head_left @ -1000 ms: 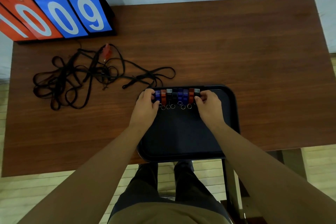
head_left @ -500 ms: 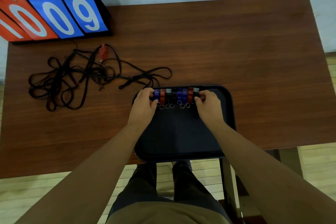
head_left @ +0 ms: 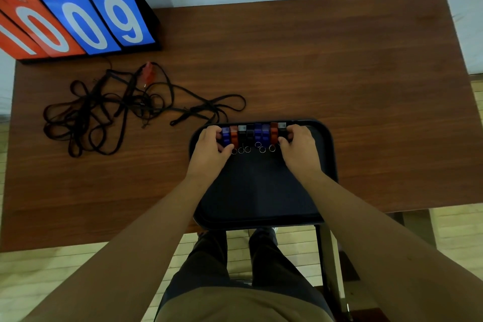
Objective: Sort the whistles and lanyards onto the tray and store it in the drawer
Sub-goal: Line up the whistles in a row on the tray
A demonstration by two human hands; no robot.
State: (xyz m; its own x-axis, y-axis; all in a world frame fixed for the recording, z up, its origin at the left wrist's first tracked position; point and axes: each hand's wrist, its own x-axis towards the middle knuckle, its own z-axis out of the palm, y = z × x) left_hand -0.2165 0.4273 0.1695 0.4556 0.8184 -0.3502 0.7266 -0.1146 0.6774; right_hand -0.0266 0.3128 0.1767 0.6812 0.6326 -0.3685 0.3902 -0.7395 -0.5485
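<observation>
Plastic whistles [head_left: 253, 134] are pinched by left fingers [head_left: 212, 130] and right fingers [head_left: 296, 129].

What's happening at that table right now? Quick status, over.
Left hand and right hand grip the ends of the whistle row on the tray. Lanyards lie tangled on the table, red whistle among them. Nothing blocks the hands.
</observation>
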